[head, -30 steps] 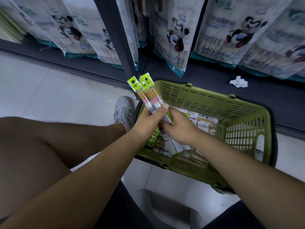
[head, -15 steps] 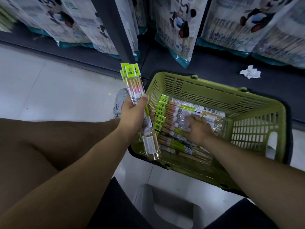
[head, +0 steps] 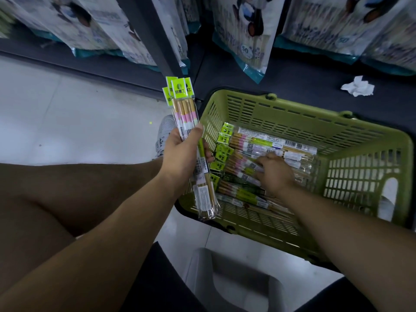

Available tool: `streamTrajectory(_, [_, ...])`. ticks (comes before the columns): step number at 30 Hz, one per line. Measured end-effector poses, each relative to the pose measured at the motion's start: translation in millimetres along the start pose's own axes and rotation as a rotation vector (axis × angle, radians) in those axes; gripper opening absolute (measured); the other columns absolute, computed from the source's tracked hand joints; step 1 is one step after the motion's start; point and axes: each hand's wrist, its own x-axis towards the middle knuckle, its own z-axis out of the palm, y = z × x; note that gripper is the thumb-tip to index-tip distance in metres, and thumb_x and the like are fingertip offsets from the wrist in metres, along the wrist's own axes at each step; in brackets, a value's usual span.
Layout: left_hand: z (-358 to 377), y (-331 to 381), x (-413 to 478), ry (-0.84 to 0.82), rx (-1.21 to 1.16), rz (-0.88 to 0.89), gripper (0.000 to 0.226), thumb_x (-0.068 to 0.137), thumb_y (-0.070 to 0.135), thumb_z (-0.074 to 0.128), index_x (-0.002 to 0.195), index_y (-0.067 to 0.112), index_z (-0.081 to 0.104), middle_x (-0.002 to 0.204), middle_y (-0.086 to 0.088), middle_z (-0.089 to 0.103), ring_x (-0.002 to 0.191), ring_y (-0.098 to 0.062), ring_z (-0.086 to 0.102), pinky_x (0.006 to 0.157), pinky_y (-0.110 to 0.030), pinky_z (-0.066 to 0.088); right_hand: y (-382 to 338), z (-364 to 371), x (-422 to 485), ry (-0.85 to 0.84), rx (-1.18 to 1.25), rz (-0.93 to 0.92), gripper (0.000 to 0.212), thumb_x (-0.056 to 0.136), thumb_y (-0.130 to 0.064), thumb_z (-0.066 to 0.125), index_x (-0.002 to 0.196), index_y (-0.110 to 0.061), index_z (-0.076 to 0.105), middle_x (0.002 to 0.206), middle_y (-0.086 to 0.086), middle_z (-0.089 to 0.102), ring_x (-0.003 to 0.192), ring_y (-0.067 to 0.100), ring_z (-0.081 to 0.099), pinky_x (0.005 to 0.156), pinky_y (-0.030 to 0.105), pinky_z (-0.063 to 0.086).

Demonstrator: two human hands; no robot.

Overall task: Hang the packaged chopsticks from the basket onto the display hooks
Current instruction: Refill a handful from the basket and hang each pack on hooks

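Panda-printed bags [head: 243, 30]: across the top of the frame, hanging over a dark shelf base [head: 292, 73].
Green basket [head: 351, 176]: centre right, on the floor, just beside the shelf base.
Loose chopstick packs [head: 258, 145]: inside the basket, many, laid lengthwise, green header cards to the left.
Bundle of chopstick packs [head: 184, 113]: centre frame, outside the basket's left wall, upright, headers uppermost.
Left grip [head: 180, 158]: wrapped round the bundle's middle, thumb across the front.
Right grip [head: 273, 174]: down in the basket, fingers stretched flat on the loose packs, blurred, nothing seen pinched.
Crumpled paper [head: 358, 86]: upper right, on the shelf base.
Display hooks: out of view.
Progress, judged: gathering stage only; no pack seen hung; most of the stock yet to be lifted and hooked.
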Motion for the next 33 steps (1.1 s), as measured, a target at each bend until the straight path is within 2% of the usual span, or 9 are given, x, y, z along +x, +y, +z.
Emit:
streamTrajectory(6, [1, 3, -2, -0.008, 0.008, -0.023, 0.015, 0.102, 0.028, 0.063, 0.111, 0.017, 0.057, 0.078, -0.007, 0.073, 0.058, -0.021, 0.064, 0.055, -0.032, 0.056, -4, -24, -2, 0.046, 0.147, 0.006, 0.038, 0.102, -0.027, 0.059, 0.138, -0.014, 0.062, 0.129, 0.016, 0.06, 0.11, 0.036, 0.058, 0.082, 0.034, 0.046])
streamTrajectory(8, [1, 4, -4, -0.005, 0.022, -0.02, 0.014, 0.101, 0.028, 0.064, 0.109, 0.018, 0.058, 0.079, -0.005, 0.073, 0.058, -0.019, 0.063, 0.056, -0.032, 0.056, -16, -39, -6, 0.071, 0.295, -0.013, 0.029, 0.101, -0.028, 0.063, 0.125, -0.013, 0.069, 0.106, 0.007, 0.064, 0.09, 0.026, 0.059, 0.072, 0.029, 0.038])
streamTrajectory(10, [4, 3, -8, -0.009, 0.06, 0.004, 0.017, 0.1, 0.028, 0.066, 0.105, 0.014, 0.058, 0.077, -0.003, 0.071, 0.06, -0.02, 0.063, 0.06, -0.036, 0.056, -37, -57, -12, 0.105, 0.464, -0.054, 0.007, 0.097, -0.027, 0.069, 0.091, -0.023, 0.071, 0.07, -0.014, 0.058, 0.063, 0.005, 0.051, 0.06, 0.025, 0.035])
streamTrajectory(14, [16, 5, -20, -0.028, 0.076, 0.03, 0.03, 0.095, 0.025, 0.074, 0.115, 0.006, 0.063, 0.109, -0.017, 0.075, 0.101, -0.037, 0.073, 0.092, -0.053, 0.059, -100, -83, -33, 0.178, 0.768, -0.185, 0.02, 0.089, -0.029, 0.077, 0.071, -0.029, 0.067, 0.057, -0.006, 0.056, 0.05, 0.008, 0.044, 0.051, 0.026, 0.032])
streamTrajectory(17, [22, 9, -25, -0.06, -0.005, 0.025, 0.028, 0.098, 0.017, 0.07, 0.12, 0.001, 0.065, 0.111, -0.021, 0.073, 0.111, -0.041, 0.07, 0.097, -0.056, 0.057, -130, -82, -48, 0.22, 0.759, -0.289, 0.037, 0.09, -0.028, 0.071, 0.061, -0.028, 0.049, 0.051, -0.011, 0.041, 0.047, 0.005, 0.035, 0.048, 0.024, 0.023])
streamTrajectory(22, [19, 12, -22, 0.004, -0.073, -0.117, 0.017, 0.098, 0.016, 0.068, 0.109, 0.004, 0.066, 0.1, -0.022, 0.07, 0.103, -0.046, 0.072, 0.088, -0.063, 0.059, -126, -84, -54, 0.092, 0.784, -0.355, 0.021, 0.092, -0.032, 0.074, 0.092, -0.011, 0.074, 0.063, -0.004, 0.056, 0.058, 0.002, 0.048, 0.055, 0.027, 0.039])
streamTrajectory(26, [14, 11, -14, 0.052, -0.085, -0.16, 0.009, 0.098, 0.021, 0.068, 0.093, 0.014, 0.064, 0.071, -0.01, 0.07, 0.07, -0.028, 0.074, 0.067, -0.045, 0.062, -101, -84, -38, 0.097, 1.017, -0.172, 0.002, 0.091, -0.031, 0.076, 0.093, -0.031, 0.076, 0.077, -0.004, 0.073, 0.068, 0.012, 0.07, 0.065, 0.036, 0.061])
streamTrajectory(29, [11, 8, -9, 0.038, -0.075, -0.135, 0.012, 0.099, 0.02, 0.066, 0.09, 0.018, 0.058, 0.062, -0.007, 0.065, 0.065, -0.028, 0.072, 0.068, -0.044, 0.059, -61, -71, -9, 0.15, 0.54, -0.085, 0.014, 0.096, -0.029, 0.069, 0.109, -0.026, 0.073, 0.105, -0.005, 0.074, 0.096, 0.012, 0.07, 0.085, 0.033, 0.055])
streamTrajectory(33, [10, 2, -6, 0.004, -0.019, -0.103, 0.019, 0.099, 0.021, 0.067, 0.086, 0.016, 0.054, 0.058, -0.005, 0.059, 0.054, -0.026, 0.065, 0.062, -0.041, 0.06, -5, -51, 19, -0.038, 0.112, 0.043, 0.055, 0.101, -0.03, 0.059, 0.151, -0.011, 0.045, 0.155, 0.013, 0.041, 0.141, 0.034, 0.035, 0.113, 0.037, 0.033])
